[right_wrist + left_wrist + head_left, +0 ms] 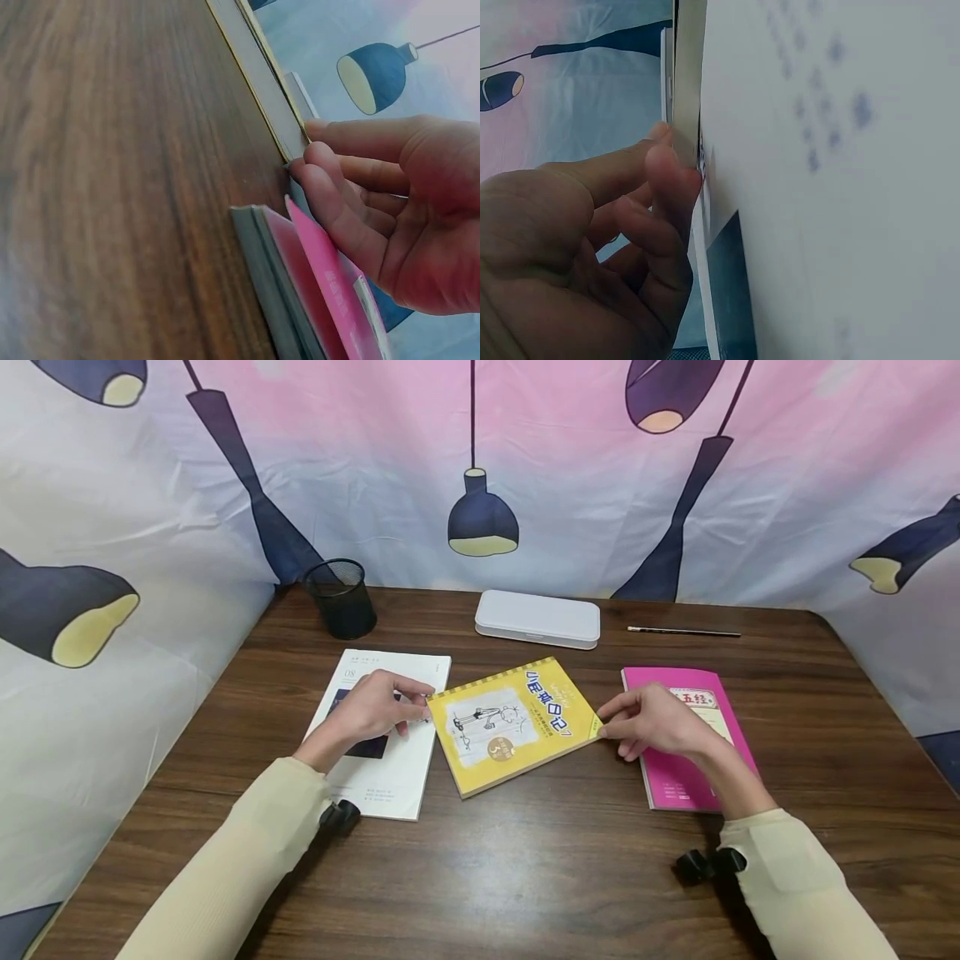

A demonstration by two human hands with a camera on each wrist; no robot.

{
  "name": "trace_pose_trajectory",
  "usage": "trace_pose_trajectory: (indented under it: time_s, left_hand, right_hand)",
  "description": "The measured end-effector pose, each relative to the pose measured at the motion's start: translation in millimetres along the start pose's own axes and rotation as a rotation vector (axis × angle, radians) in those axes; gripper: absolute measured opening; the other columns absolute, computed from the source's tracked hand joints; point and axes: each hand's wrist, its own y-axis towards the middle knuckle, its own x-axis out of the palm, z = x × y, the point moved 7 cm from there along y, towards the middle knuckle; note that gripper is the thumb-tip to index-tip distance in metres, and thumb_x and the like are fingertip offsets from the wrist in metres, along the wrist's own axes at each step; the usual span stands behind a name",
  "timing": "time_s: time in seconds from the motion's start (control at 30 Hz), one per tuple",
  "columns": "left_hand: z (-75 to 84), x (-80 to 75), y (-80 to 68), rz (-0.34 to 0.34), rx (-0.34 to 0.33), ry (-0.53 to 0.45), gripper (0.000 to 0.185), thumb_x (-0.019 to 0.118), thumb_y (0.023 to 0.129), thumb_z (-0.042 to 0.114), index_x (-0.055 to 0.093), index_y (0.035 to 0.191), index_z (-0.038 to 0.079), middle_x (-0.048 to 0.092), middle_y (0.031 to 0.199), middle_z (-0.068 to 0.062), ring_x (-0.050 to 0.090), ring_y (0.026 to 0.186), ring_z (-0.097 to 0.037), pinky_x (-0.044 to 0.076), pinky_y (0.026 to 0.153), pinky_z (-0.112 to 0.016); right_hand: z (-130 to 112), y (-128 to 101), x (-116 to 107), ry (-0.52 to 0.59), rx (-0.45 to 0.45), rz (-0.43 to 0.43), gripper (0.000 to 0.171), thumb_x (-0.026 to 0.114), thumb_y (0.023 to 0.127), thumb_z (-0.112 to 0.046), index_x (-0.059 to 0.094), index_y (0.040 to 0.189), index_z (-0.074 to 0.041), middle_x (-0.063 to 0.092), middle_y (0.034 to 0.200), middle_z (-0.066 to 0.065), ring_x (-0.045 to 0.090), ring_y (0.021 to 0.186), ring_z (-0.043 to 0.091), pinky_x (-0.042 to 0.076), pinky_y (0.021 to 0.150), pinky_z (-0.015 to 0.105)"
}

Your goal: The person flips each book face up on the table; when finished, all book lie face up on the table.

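A yellow book [551, 702] with a cartoon figure on its cover lies askew between my two hands in the head view. My left hand [372, 706] pinches its left corner, above a white book [386, 789] with a dark picture on its front. At the opposite corner, my right hand [654, 720] grips the yellow book between thumb and fingers. Under the right wrist is a pink book [678, 789], partly hidden by that hand. In the right wrist view, the yellow book's page edge [259, 82] meets the fingertips, and the pink cover [326, 277] stands slightly lifted.
At the back of the wooden table [510, 877] stand a black mesh pen holder [348, 610] and a white case [536, 617]. A thin pencil [686, 632] lies to the case's right. Printed cloth [570, 485] hangs behind the table and along its sides.
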Motion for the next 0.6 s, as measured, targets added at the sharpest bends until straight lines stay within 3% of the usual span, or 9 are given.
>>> trace_pose_trajectory:
  time_s: [0.2,0.6]
  left_hand:
    - [-0.9,1.7,4.7,0.009,-0.024,-0.013,0.037,0.079,0.094,0.008,0.075,0.13,0.004,0.07,0.099,-0.01,0.065,0.056,-0.013,0.04,0.052,-0.022]
    - [-2.8,5.4,1.6,-0.002,-0.012,-0.029,0.029,0.083,0.09,0.008,0.078,0.118,0.003,0.063,0.091,-0.008,0.064,0.061,-0.014,0.048,0.055,-0.023]
  right_hand:
    - [1.0,1.7,2.8,0.004,-0.007,0.007,0.038,0.08,0.093,-0.013,0.071,0.122,0.009,0.075,0.09,0.011,0.069,0.061,0.017,0.063,0.062,0.034]
    - [4.2,4.4,1.8,0.029,0.016,0.029,0.035,0.079,0.094,-0.011,0.07,0.122,0.009,0.071,0.089,0.011,0.068,0.061,0.015,0.063,0.063,0.034]
